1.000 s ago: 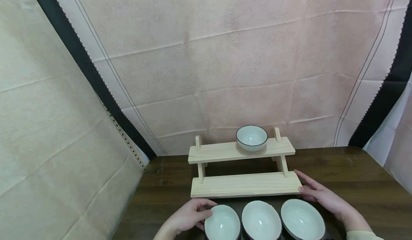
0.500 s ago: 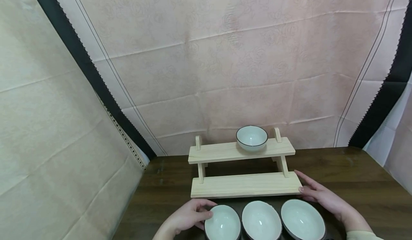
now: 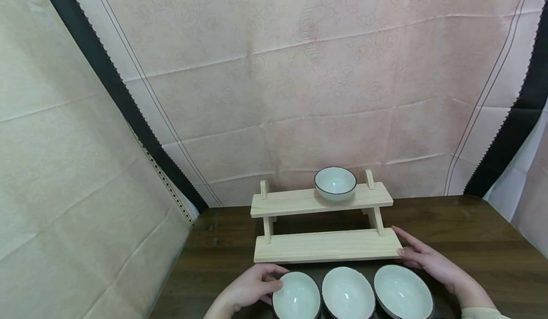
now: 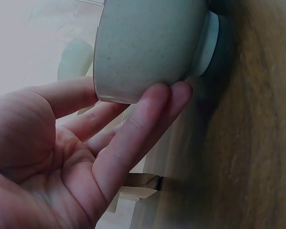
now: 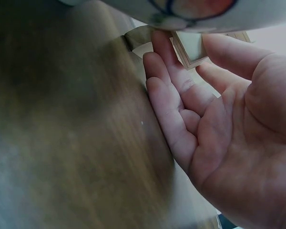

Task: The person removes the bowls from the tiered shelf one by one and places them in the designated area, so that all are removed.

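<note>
In the head view my left hand [image 3: 258, 286] is at the left one of three pale bowls in the front row. My thumb touches the rim of that bowl [image 3: 297, 296], and in the left wrist view other fingers [image 4: 155, 102] rest against its outer wall. My right hand [image 3: 424, 257] grips the right end of a two-tier light wooden shelf [image 3: 327, 246], thumb at the lower board's front corner and a finger stretched along its end. From the right wrist, the corner of that board [image 5: 188, 50] shows between thumb and fingers.
A dark-rimmed bowl [image 3: 335, 184] stands on the upper tier, right of its middle. The middle bowl [image 3: 348, 293] and the right bowl [image 3: 403, 292] stand in front of the shelf on a dark wooden table [image 3: 454, 219]. A pale cloth wall [image 3: 299, 95] rises behind.
</note>
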